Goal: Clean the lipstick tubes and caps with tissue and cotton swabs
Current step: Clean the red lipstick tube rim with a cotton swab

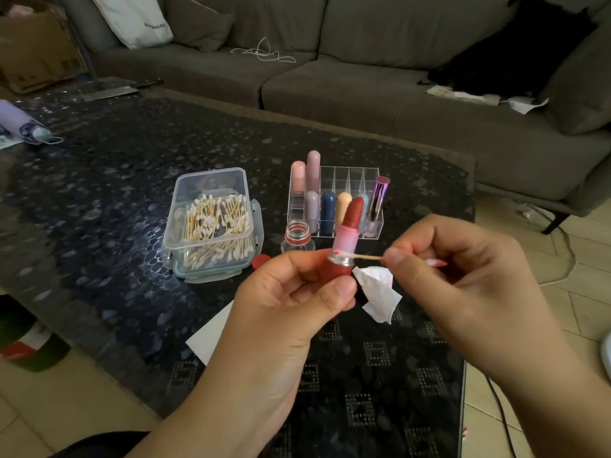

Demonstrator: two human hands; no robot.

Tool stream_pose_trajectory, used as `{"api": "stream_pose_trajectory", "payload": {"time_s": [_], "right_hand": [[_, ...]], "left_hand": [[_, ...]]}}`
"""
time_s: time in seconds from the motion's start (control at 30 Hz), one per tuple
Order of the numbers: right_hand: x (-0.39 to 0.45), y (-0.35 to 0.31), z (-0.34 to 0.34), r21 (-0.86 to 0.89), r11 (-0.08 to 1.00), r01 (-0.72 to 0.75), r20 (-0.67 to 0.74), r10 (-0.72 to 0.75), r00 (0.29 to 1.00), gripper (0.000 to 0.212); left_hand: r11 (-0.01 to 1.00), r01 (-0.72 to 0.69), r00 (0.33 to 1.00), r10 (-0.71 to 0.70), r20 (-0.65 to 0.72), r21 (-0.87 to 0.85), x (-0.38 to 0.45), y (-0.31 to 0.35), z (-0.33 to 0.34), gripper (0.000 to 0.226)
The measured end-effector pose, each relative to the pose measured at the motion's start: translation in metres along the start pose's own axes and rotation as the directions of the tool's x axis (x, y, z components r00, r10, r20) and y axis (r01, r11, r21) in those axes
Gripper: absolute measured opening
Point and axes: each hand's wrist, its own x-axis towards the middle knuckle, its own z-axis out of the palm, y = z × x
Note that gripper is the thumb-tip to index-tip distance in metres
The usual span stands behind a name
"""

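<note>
Working a cotton swab [355, 256] along the silver collar of an uncapped red lipstick tube [347, 236], a person cleans one stick of a collection over a dark glass coffee table [115, 200]. The left hand [291, 292] grips the tube's red base upright between thumb and fingers; the right hand [439, 276] pinches the swab's wooden stem, its tip already stained red and touching the collar. Pink smears on the inner sleeve suggest this tube is only partly clean, and its cap is not identifiable here. A crumpled tissue [377, 292] with faint pink marks lies on the table just below the hands. Behind, a clear organizer [350, 180] holds seven capped tubes, their condition impossible to judge, so most of the job probably remains. An open box of swabs [211, 219] sits to the left, with a small uncapped bottle [297, 238] and red bottle cap [261, 261] between; nothing blocks the hands.
</note>
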Motion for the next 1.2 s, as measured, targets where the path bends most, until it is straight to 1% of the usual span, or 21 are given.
{"api": "stream_pose_trajectory", "payload": {"time_s": [0.17,0.23,0.33,0.43,0.53,0.63,0.7,0.83,0.9,1.0,1.2], "right_hand": [[0.0015,0.0001,-0.0013,0.016,1.0,-0.003,-0.053,0.003,0.999,0.016],[0.0011,0.0007,-0.001,0.0,1.0,-0.008,-0.039,0.008,0.999,0.014],[-0.0005,0.0005,0.0005,-0.022,0.999,-0.025,0.001,0.025,1.0,0.018],[0.0003,0.0011,0.0003,-0.015,0.999,-0.039,-0.023,0.038,0.999,0.017],[0.0007,0.0014,0.0008,0.006,0.998,-0.062,-0.042,0.062,0.997,0.012],[-0.0003,0.0006,0.0031,0.008,0.996,-0.089,-0.005,0.089,0.996,0.012],[-0.0005,0.0,0.0037,0.008,0.995,-0.097,0.007,0.097,0.995,0.013],[0.0002,0.0007,0.0032,0.002,0.995,-0.095,0.001,0.095,0.995,0.013],[0.0,0.0009,0.0035,-0.007,0.996,-0.092,0.0,0.092,0.996,0.014],[0.0002,0.0012,0.0026,0.008,0.997,-0.079,-0.033,0.079,0.996,0.012],[0.0017,0.004,0.0017,0.006,0.997,-0.076,-0.094,0.076,0.993,0.009]], "left_hand": [[0.999,0.032,0.999,-0.032,0.014,-0.021,0.0007,-0.0004,0.0014,0.038],[0.999,0.046,0.998,-0.045,0.035,-0.024,0.0014,-0.0006,0.002,0.035],[0.998,0.065,0.997,-0.064,0.05,-0.021,0.0024,-0.0022,0.002,0.028],[0.994,0.1,0.994,-0.098,0.053,-0.035,0.0018,-0.0027,0.0006,0.02],[0.992,0.126,0.988,-0.126,0.094,0.003,-0.0021,0.0001,0.003,0.029],[0.993,0.111,0.989,-0.114,0.093,0.028,-0.003,0.0007,0.004,0.032],[0.994,0.108,0.99,-0.107,0.09,-0.005,-0.0023,-0.001,0.0031,0.031],[0.978,0.145,0.986,-0.131,0.102,-0.15,-0.0007,-0.0026,0.0019,0.024],[0.973,0.136,0.988,-0.121,0.091,-0.185,0.0002,-0.0028,0.0024,0.023],[0.978,0.11,0.993,-0.1,0.067,-0.178,0.001,-0.003,0.003,0.027],[0.982,0.113,0.991,-0.101,0.084,-0.149,0.0011,-0.0039,0.0017,0.027]]}}
